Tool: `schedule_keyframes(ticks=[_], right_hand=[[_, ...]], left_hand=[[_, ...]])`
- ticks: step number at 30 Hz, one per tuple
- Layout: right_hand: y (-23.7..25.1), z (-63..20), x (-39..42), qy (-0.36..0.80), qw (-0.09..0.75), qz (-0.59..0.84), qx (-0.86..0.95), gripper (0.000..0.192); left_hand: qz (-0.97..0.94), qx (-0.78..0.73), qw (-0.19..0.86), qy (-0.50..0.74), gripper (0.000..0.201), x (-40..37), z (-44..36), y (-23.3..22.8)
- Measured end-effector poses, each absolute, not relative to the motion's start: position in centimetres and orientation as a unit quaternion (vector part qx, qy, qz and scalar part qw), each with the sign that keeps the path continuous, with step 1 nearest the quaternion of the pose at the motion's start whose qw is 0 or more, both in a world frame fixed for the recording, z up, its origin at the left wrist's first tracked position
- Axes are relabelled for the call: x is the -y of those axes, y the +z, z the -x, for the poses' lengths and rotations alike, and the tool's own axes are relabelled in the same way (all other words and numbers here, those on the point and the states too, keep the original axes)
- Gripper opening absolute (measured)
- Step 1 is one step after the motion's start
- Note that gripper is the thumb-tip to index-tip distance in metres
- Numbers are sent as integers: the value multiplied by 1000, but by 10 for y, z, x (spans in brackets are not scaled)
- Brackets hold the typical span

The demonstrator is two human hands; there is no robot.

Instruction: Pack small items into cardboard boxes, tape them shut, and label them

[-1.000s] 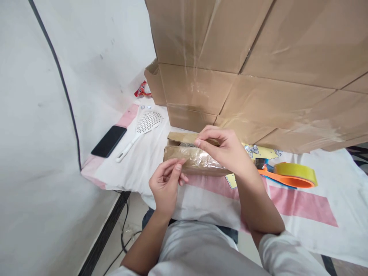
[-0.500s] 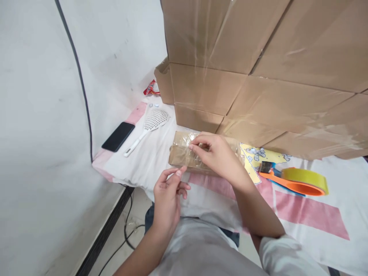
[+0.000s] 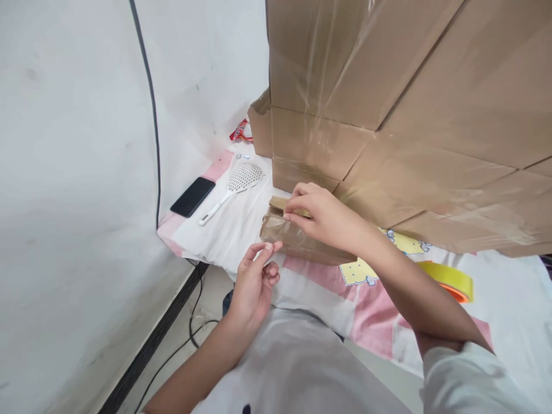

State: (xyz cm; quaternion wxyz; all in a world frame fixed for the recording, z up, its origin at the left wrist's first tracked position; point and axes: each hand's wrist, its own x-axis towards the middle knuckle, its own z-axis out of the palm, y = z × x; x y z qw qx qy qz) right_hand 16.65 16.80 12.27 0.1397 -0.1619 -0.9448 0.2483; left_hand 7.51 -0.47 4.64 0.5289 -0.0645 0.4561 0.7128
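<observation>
A small brown cardboard box (image 3: 284, 236), wrapped in shiny clear tape, lies on the white and pink cloth (image 3: 241, 230). My right hand (image 3: 321, 215) rests on top of it, fingers pinching the flap at its left end. My left hand (image 3: 254, 282) hovers just in front of the box's near left corner, thumb and forefinger pinched together; whether a strip of tape is between them I cannot tell.
A wall of taped cardboard boxes (image 3: 388, 103) rises right behind. A yellow tape roll on an orange dispenser (image 3: 451, 279) lies to the right. A white slotted spoon (image 3: 235, 187), a black phone (image 3: 192, 196) and a red wrapper (image 3: 240, 132) lie at the left. A black cable (image 3: 152, 103) runs down the wall.
My right hand slid from the taped top to the box's left end flap. My left hand stayed near the front corner. The camera turned, so everything shifted right.
</observation>
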Motion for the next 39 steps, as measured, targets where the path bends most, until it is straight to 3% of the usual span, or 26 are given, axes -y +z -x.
schedule_keyframes(ticks=[5,10,16,20,33,39], right_hand=[[104,-153,-201,337,81,22,938,18],[66,-146,-196,377,136,104,910,23],[59,-145,-196,343,187,153,908,21],[58,-145,-194,289,172,197,921,23],[56,-141,-189,286,172,245,910,23],[56,-146,-184,274,173,242,915,24]], left_hand=[[74,-448,535,712,41,2,-74,44],[93,-467,517,711,42,1,-70,38],[76,-490,516,698,44,-8,-69,41],[86,-511,518,681,45,-16,-68,47],[106,-584,502,628,48,-26,-61,49],[-15,-625,457,633,41,-15,-57,43]])
